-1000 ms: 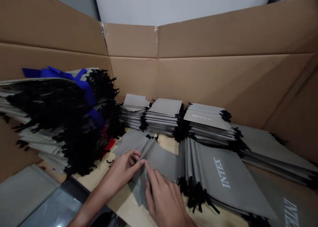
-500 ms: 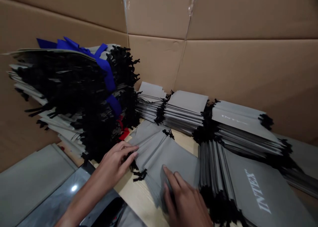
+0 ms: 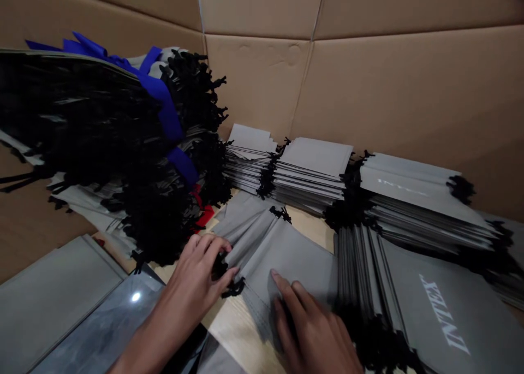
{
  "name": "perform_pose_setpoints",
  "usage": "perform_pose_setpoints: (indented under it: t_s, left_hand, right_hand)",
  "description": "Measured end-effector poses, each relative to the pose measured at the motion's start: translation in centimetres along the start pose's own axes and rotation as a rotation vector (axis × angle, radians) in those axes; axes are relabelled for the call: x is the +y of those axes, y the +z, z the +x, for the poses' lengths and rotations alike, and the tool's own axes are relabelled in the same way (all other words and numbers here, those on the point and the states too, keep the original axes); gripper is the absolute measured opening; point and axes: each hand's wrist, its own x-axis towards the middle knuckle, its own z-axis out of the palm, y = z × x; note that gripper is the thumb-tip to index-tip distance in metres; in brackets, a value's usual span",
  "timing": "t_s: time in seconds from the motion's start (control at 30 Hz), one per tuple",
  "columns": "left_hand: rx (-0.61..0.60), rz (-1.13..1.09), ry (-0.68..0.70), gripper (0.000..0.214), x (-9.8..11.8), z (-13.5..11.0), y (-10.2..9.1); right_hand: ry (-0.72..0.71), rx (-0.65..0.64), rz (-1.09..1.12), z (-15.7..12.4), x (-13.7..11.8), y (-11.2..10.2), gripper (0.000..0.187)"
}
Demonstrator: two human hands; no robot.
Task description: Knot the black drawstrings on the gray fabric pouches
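The left hand [image 3: 200, 270] pinches the corded near-left edge of the fanned flat grey fabric drawstring bags [image 3: 286, 248]. The right hand [image 3: 317, 330] presses them, fingers flat and together. Gathering the fan seems underway, and it calls for an even squeeze.

The head camera looks forward and down (from close above) at grey bags [image 3: 286, 254] before a cardboard wall [image 3: 388, 90].

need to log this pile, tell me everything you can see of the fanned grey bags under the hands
The fanned grey bags are a small pile of flat, matte pouches that look like thin non-woven fabric, spread so their long edges overlap. Black drawstring tufts show at the near-left and far ends. They lie on the pale wooden surface. The left hand curls its fingers at their left edge; the right hand presses flat on top.
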Motion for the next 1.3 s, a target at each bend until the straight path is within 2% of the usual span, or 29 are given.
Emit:
perform_pose_setpoints:
  t_s: [0.27, 0.47, 0.57, 0.67, 0.73, 0.87, 0.97, 1.07, 1.2, 1.3]
  left_hand:
    - [0.001, -0.359, -0.049, 0.021, 1.1, -2.8, 0.0]
    - [0.095, -0.387, -0.137, 0.037, 1.5, -5.3, 0.6]
    - [0.013, -0.429, -0.153, 0.025, 1.2, -7.0, 0.7]
    - [-0.100, -0.529, -0.266, 0.019, 0.6, -8.5, 0.4]
    - [-0.123, -0.539, -0.300, 0.026, 0.2, -9.3, 0.1]
    - [-0.071, -0.408, -0.233, 0.030, -0.6, -9.9, -0.7]
    - [-0.047, -0.366, -0.159, 0.022, -0.8, -9.8, -1.1]
    - [-0.103, -0.385, -0.129, 0.024, -0.8, -9.7, -1.2]
    - [-0.183, -0.483, -0.237, 0.021, -0.7, -9.5, -1.2]
    - [-0.223, -0.653, -0.452, 0.025, -0.2, -9.2, -1.6]
  right_hand:
    - [-0.033, -0.002, 0.122, 0.1, 0.2, -0.6, 0.037]
    - [-0.115, -0.044, 0.254, -0.5, -0.6, -1.6, 0.038]
    - [-0.087, -0.076, 0.336, -0.7, -1.9, -2.8, 0.038]
    - [-0.001, -0.101, 0.476, -1.0, -3.8, -3.4, 0.031]
    - [0.038, -0.049, 0.513, -1.3, -5.2, -3.1, 0.027]
    - [0.113, 0.105, 0.465, -2.0, -7.4, -1.6, 0.024]
    - [0.155, 0.147, 0.497, -2.0, -7.9, -0.9, 0.025]
    - [0.129, 0.193, 0.554, -1.7, -7.7, -1.0, 0.024]
    - [0.107, 0.205, 0.639, -1.5, -7.3, -1.3, 0.019]
    - [0.129, 0.194, 0.689, -1.6, -7.6, -1.2, 0.011]
